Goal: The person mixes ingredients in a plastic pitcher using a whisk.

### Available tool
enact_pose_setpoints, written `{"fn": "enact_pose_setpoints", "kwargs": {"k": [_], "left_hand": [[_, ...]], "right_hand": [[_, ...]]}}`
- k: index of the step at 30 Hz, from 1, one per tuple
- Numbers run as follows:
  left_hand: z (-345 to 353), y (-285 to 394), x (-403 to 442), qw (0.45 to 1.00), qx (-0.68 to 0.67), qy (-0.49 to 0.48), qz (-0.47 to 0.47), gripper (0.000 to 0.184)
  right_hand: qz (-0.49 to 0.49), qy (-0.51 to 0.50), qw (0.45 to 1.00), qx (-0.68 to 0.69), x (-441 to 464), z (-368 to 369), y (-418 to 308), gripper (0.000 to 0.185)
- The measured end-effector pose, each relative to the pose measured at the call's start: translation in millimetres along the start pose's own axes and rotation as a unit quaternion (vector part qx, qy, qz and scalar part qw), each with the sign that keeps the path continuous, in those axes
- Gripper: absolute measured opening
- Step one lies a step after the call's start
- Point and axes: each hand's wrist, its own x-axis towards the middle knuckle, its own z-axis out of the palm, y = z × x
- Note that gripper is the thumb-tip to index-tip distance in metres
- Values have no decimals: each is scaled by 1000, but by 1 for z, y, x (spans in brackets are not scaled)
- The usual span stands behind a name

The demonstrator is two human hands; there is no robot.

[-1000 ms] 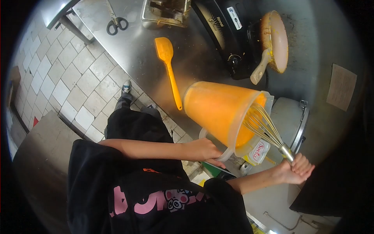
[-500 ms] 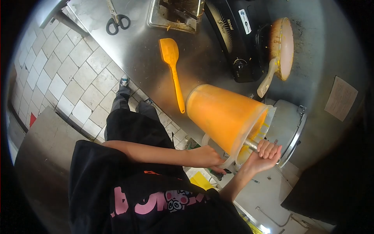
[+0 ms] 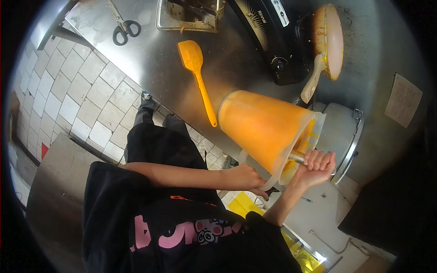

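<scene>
A large translucent jug (image 3: pixel 259 127) of orange liquid stands over the steel table, its open rim towards the right. My left hand (image 3: pixel 243 177) is closed around the jug's handle at the rim's near side. The whisk's metal handle (image 3: pixel 297 157) is in my right hand (image 3: pixel 320 164), fingers wrapped round it. Its wires are hidden inside the jug. Orange streaks mark the inner wall near the spout. Beside the jug's base lies an orange spatula (image 3: pixel 197 73), touching nothing I can make out except the table.
Scissors (image 3: pixel 122 32) and a dirty metal tray (image 3: pixel 189 20) lie on the steel table (image 3: pixel 150 50). Beyond the jug are a black stove (image 3: pixel 273 45), a pan (image 3: pixel 330 45) with its handle towards the jug, and a round metal appliance (image 3: pixel 341 132). Paper (image 3: pixel 403 100) hangs on the wall.
My right hand has moved left and up towards the jug's mouth, and the whisk's wires have gone down inside it. My left hand keeps its hold on the jug's handle.
</scene>
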Motion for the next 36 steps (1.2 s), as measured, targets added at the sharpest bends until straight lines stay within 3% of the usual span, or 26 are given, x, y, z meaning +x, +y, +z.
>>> {"fn": "enact_pose_setpoints", "kwargs": {"k": [6,9,13,15,17,19,21,26,29,30,33,36], "left_hand": [[5,-3,-1,1000,-5,1,-1,45],[5,-4,0,1000,-5,28,7,46],[12,-5,-3,1000,-4,17,3,47],[11,-7,0,1000,-5,17,-6,47],[12,-5,-2,1000,-5,21,-7,47],[13,-5,-3,1000,-12,19,-6,47],[11,-6,-1,1000,-16,22,-1,47],[10,-5,-3,1000,-16,10,-8,47],[12,-5,-2,1000,3,9,-10,47],[12,-6,-2,1000,4,11,-12,47],[12,-5,-2,1000,-19,10,0,48],[8,-5,-1,1000,2,-3,-2,49]], "right_hand": [[29,-60,998,0,-7,6,10,38],[-4,-31,999,-20,9,1,-16,39],[26,-72,997,-25,-11,12,14,39],[37,-33,999,-19,3,9,-4,39],[-3,-47,999,7,10,5,-23,41],[-52,-15,997,-50,1,8,-3,40],[37,-68,997,-30,1,6,3,40],[-61,89,991,-75,4,10,-3,39],[-2,-6,999,-53,8,5,-10,40],[35,-109,993,31,14,-2,-20,40],[16,-78,997,5,0,7,8,40],[26,-64,998,-3,13,3,-13,40]]}}
